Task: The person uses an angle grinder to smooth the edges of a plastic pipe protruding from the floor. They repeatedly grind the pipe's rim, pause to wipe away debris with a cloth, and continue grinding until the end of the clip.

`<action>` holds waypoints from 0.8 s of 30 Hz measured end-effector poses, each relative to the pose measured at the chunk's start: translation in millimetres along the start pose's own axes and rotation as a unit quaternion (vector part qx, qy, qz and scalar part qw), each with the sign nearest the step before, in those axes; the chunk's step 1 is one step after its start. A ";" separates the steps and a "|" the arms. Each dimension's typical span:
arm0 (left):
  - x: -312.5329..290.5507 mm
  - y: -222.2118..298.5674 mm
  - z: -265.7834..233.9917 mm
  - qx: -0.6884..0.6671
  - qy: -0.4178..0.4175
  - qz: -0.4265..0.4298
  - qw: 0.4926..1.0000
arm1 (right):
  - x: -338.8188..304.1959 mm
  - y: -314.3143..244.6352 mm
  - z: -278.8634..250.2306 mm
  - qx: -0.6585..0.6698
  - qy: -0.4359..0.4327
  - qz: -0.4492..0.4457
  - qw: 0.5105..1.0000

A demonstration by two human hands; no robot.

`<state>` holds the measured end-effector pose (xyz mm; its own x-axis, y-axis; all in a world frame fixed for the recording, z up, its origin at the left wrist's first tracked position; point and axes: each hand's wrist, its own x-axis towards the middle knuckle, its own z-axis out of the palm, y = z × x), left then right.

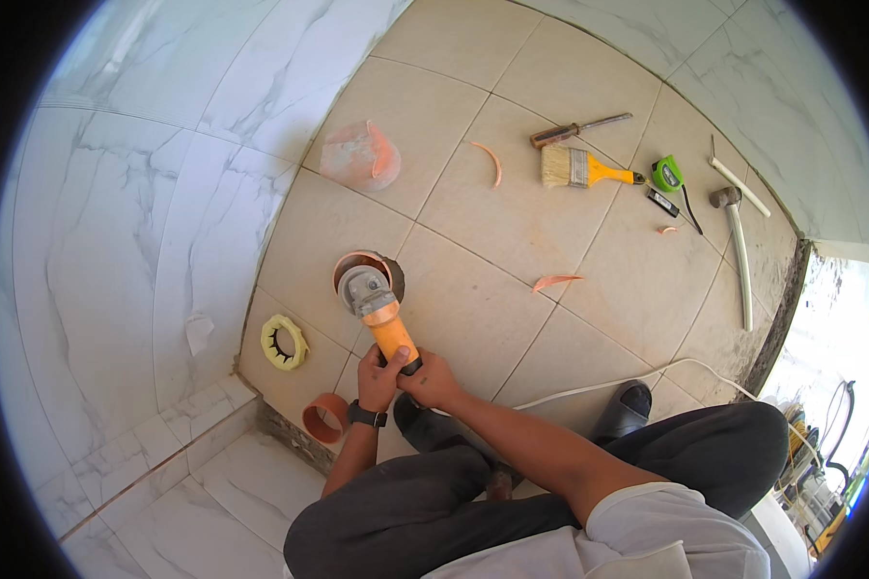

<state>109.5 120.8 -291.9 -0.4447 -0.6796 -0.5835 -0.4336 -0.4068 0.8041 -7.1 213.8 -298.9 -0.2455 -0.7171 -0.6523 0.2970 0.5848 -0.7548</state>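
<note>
An orange-and-grey angle grinder [392,331] slants across the floor in front of me, its grey head over the rim of an orange pipe [340,273] set in a hole in the tiles. My left hand [378,380], with a dark watch on its wrist, is closed around the grinder's rear end. Close beside it, my right hand [432,380] is also closed on that end. The grinder's head hides part of the pipe's mouth, and its disc cannot be made out clearly. A yellowish ring [285,342] and a short orange pipe piece [326,417] lie left of my hands.
A dusty translucent container [360,156] sits near the left wall. Farther right lie a screwdriver [579,129], paintbrush [577,168], green tape measure [666,174], hammer [737,246] and white rod [741,186]. Curved orange offcuts [556,282] are scattered about. A white cord [589,388] runs rightward past my shoes.
</note>
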 end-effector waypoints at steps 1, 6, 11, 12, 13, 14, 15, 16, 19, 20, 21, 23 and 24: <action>0.6 -0.3 0.0 -0.003 0.000 0.001 1.000 | 0.9 0.7 0.9 0.006 0.000 -0.001 1.000; 1.1 1.0 -1.1 0.003 -0.005 0.001 1.000 | 5.0 7.3 6.4 0.008 0.006 -0.005 1.000; 4.7 2.9 -5.1 0.028 -0.015 -0.001 0.999 | 6.1 8.5 10.4 -0.014 0.023 -0.004 1.000; 5.3 2.7 -5.7 0.030 -0.016 0.001 0.999 | 5.9 8.3 10.8 -0.014 0.023 0.000 1.000; 5.6 2.5 -6.2 0.028 -0.018 -0.002 0.999 | 5.5 8.1 11.4 -0.014 0.028 -0.008 0.999; 5.7 2.4 -6.7 0.025 -0.017 -0.009 0.999 | 5.0 7.9 12.0 -0.012 0.034 -0.015 0.999; 5.6 2.1 -6.8 0.023 -0.019 -0.007 1.000 | 4.8 7.8 12.5 -0.014 0.037 -0.021 0.999; 5.5 1.9 -6.6 0.020 -0.019 -0.010 1.000 | 4.5 7.6 12.8 -0.013 0.041 -0.024 0.999; 5.4 1.8 -6.4 0.020 -0.021 -0.009 1.000 | 3.6 7.1 13.2 -0.016 0.048 -0.025 0.998; 5.4 1.9 -6.4 0.019 -0.022 -0.013 0.999 | 3.2 6.7 13.1 -0.018 0.050 -0.025 0.998; 5.3 2.0 -6.6 0.022 -0.025 -0.009 0.999 | 2.9 6.1 13.1 -0.023 0.051 -0.020 0.998; 5.4 2.2 -6.8 0.011 -0.031 -0.011 0.999 | 2.0 5.0 12.9 -0.017 0.049 -0.018 0.999; 5.7 2.3 -6.9 0.019 -0.030 -0.013 0.999 | 2.0 4.5 12.9 -0.015 0.048 -0.016 0.999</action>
<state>111.4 111.7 -292.6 -0.4789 -0.6312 -0.6101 -0.4741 -0.3989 0.7849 5.7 210.1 -302.7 -0.3418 -0.6966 -0.6308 0.2612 0.5744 -0.7758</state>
